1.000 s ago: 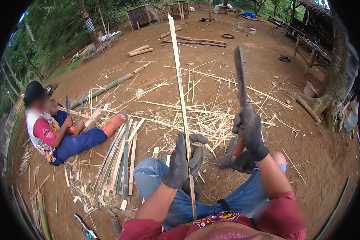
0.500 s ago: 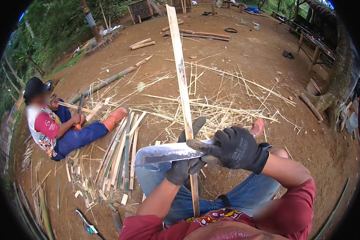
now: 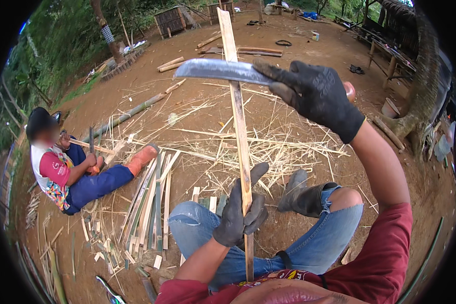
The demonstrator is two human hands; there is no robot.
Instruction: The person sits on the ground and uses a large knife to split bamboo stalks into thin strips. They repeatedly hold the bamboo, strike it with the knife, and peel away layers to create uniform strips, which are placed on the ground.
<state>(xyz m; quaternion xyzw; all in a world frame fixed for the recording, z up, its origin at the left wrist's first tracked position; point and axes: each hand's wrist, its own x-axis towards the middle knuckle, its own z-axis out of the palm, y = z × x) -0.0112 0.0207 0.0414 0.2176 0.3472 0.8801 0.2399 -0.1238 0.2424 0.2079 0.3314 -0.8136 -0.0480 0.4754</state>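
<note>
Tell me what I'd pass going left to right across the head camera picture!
Co-worker's black cap → spread of bamboo strips → person's gloved left hand → gloved right hand → pale bucket → thick tree trunk.

Blk gloves [image 3: 323, 97], maroon tee [image 3: 377, 245] w/ ylw print [image 3: 283, 275], ripped blu jeans [image 3: 309, 248], dk boot [image 3: 308, 198].

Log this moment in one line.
left hand: grips bamboo strip | right hand: holds machete across strip | shavings: on ground
</note>
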